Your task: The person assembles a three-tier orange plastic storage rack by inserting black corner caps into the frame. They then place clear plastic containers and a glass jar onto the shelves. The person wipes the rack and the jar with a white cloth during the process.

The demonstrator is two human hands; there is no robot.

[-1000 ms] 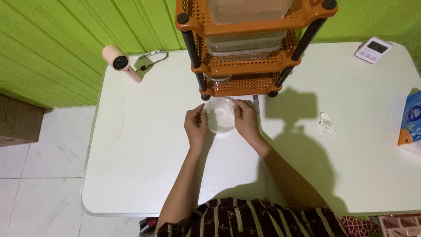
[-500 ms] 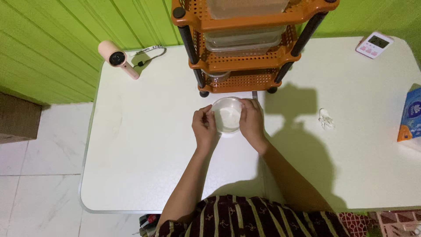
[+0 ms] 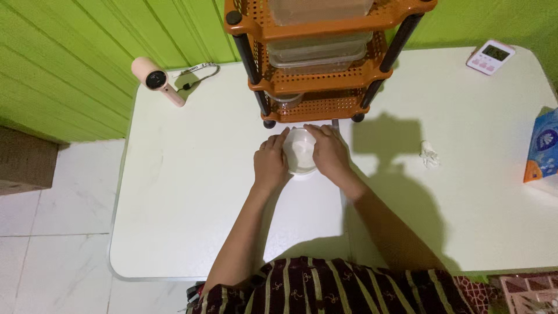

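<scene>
While both hands cup it, status as follows:
Landmark: orange rack (image 3: 317, 64), tiered, black posts, stands at the far middle of the white bench (image 3: 174, 221).
Container: small round clear tub (image 3: 300, 152), sits on the bench just in front of the rack's bottom tier, looks capped by a whitish lid.
Left hand (image 3: 270, 164): grip closed around the tub's left wall, fingertips on the rim; likely steadying it so it can't slide.
Right hand (image 3: 329, 152): grip wrapped over the right wall and top edge, fingers curled; looks like it presses or works the lid against the left hand's hold.
Rack load: stacked clear boxes (image 3: 317, 49) on the upper tiers, a clear cup-like item under the lowest tier, hard to make out.
Left of rack: pink handheld fan (image 3: 157, 79) with a strap, lying flat.
Right of rack: pink-white timer (image 3: 490, 56) at the far corner; crumpled white scrap (image 3: 429, 153) nearer; blue tissue pack (image 3: 543, 145) at the bench's right edge.
</scene>
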